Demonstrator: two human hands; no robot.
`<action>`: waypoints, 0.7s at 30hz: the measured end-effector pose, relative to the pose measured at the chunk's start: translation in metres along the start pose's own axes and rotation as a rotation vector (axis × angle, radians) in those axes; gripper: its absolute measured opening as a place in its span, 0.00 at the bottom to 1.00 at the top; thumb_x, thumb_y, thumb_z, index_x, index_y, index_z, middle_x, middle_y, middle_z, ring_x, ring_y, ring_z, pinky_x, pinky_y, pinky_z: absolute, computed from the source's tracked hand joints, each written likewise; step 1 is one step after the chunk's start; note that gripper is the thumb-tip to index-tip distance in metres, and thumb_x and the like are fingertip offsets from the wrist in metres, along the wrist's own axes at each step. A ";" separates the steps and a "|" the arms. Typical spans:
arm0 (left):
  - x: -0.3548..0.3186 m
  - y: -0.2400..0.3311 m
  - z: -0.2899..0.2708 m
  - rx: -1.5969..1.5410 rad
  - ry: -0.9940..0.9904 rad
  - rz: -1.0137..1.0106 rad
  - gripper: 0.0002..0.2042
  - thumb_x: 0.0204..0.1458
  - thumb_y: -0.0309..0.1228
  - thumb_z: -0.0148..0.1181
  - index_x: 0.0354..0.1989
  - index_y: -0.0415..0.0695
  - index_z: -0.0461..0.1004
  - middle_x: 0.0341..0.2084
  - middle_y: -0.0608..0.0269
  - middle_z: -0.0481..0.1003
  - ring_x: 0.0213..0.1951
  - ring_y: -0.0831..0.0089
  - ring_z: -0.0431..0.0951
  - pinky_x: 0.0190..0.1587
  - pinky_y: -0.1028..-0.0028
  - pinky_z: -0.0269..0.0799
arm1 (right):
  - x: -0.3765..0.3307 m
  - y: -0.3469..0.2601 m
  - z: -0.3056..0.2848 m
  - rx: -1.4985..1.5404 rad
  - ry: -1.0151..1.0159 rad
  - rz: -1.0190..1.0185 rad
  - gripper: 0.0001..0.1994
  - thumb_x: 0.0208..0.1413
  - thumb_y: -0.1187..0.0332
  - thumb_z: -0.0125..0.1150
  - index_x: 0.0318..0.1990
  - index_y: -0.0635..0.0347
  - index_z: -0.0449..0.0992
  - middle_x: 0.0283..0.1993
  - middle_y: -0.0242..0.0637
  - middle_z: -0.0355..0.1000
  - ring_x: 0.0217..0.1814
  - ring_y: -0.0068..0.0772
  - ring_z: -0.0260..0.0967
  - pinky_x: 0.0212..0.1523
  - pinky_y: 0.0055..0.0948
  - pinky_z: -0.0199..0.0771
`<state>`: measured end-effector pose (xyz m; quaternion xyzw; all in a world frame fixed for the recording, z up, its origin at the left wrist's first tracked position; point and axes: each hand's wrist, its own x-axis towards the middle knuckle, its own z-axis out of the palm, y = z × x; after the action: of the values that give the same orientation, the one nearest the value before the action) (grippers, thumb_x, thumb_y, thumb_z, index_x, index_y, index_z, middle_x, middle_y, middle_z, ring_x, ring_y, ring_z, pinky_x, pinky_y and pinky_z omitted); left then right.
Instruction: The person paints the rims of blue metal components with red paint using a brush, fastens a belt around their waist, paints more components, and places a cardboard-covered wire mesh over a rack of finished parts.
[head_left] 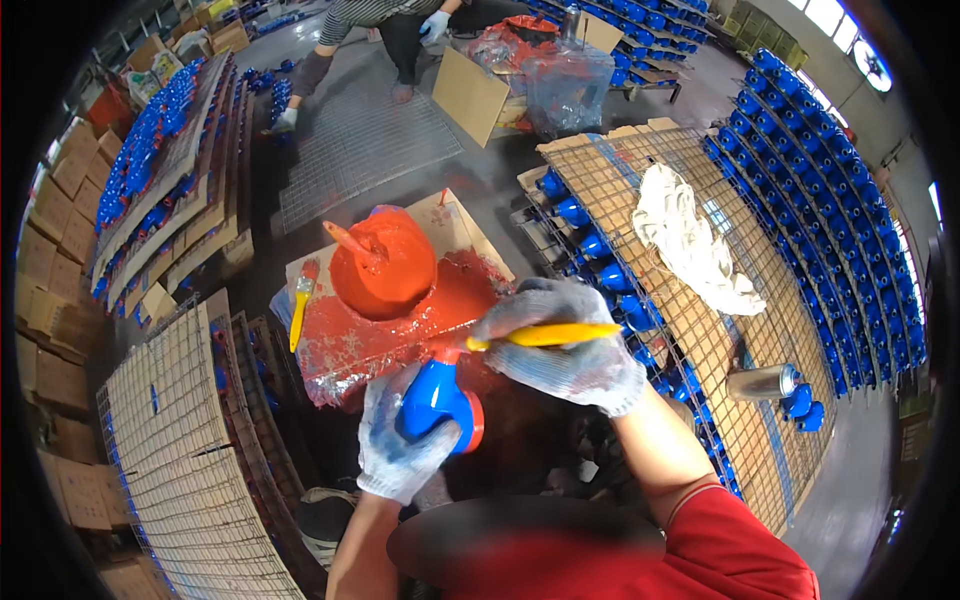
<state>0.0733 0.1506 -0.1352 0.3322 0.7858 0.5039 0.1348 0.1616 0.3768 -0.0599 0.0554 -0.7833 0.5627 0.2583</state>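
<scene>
The left hand (400, 450) held a blue part (432, 397) tight from below. The right hand (575, 345) gripped a yellow brush (545, 335) lying sideways, its tip pointing left at the part's red rim, probably touching it.

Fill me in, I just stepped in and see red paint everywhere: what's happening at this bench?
A person in knit gloves is painting. The left hand holds a blue cast part with a red-painted rim, and the right hand grips a yellow-handled brush with its tip at that part. A pot of red paint sits just beyond on a paint-smeared sheet. More blue parts lie under the wire racks on the right.
</scene>
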 end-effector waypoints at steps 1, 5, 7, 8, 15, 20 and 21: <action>-0.001 0.000 0.004 -0.009 -0.008 -0.014 0.36 0.33 0.33 0.72 0.57 0.40 0.69 0.49 0.53 0.73 0.48 0.61 0.76 0.52 0.64 0.72 | -0.001 0.002 0.003 -0.058 0.034 0.035 0.09 0.45 0.74 0.71 0.35 0.59 0.78 0.36 0.37 0.80 0.36 0.31 0.78 0.39 0.30 0.76; -0.002 0.007 0.011 0.373 0.070 0.255 0.33 0.31 0.34 0.75 0.52 0.45 0.73 0.45 0.51 0.71 0.44 0.51 0.76 0.44 0.59 0.76 | 0.012 -0.015 0.015 -0.397 0.027 0.423 0.09 0.50 0.67 0.70 0.36 0.60 0.79 0.30 0.38 0.78 0.31 0.28 0.76 0.34 0.27 0.75; -0.003 0.011 0.015 0.425 0.035 0.323 0.32 0.31 0.34 0.75 0.51 0.47 0.74 0.45 0.54 0.71 0.42 0.53 0.77 0.42 0.59 0.76 | 0.009 -0.002 0.011 -0.481 0.015 0.383 0.11 0.52 0.61 0.68 0.36 0.58 0.80 0.29 0.39 0.77 0.30 0.31 0.76 0.33 0.28 0.74; -0.002 0.012 0.015 0.465 0.024 0.391 0.32 0.30 0.35 0.75 0.51 0.48 0.74 0.44 0.55 0.71 0.40 0.54 0.77 0.41 0.60 0.77 | 0.011 -0.002 0.013 -0.482 -0.040 0.406 0.10 0.52 0.60 0.67 0.35 0.57 0.80 0.29 0.39 0.77 0.30 0.34 0.76 0.33 0.29 0.74; -0.001 0.011 0.010 0.282 -0.043 0.072 0.30 0.33 0.34 0.73 0.50 0.45 0.74 0.43 0.54 0.72 0.42 0.55 0.77 0.44 0.63 0.76 | 0.005 -0.002 0.021 -0.597 -0.123 0.038 0.09 0.47 0.64 0.71 0.32 0.56 0.78 0.28 0.35 0.76 0.32 0.41 0.76 0.34 0.34 0.75; -0.003 -0.010 -0.008 -0.675 -0.046 -0.440 0.35 0.44 0.34 0.68 0.62 0.35 0.64 0.54 0.55 0.71 0.52 0.66 0.74 0.57 0.67 0.69 | 0.000 -0.002 0.008 -0.322 -0.086 -0.005 0.10 0.43 0.72 0.74 0.31 0.58 0.77 0.34 0.34 0.79 0.33 0.36 0.77 0.35 0.32 0.75; -0.001 -0.006 -0.012 -0.672 -0.042 -0.426 0.35 0.44 0.34 0.68 0.62 0.35 0.64 0.54 0.55 0.71 0.52 0.66 0.74 0.57 0.67 0.69 | 0.001 0.000 0.002 -0.434 -0.093 -0.138 0.09 0.42 0.73 0.74 0.30 0.59 0.78 0.34 0.35 0.79 0.34 0.36 0.77 0.37 0.31 0.76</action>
<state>0.0650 0.1401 -0.1356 0.1096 0.6256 0.6867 0.3536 0.1596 0.3753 -0.0601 0.0778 -0.8914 0.3592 0.2654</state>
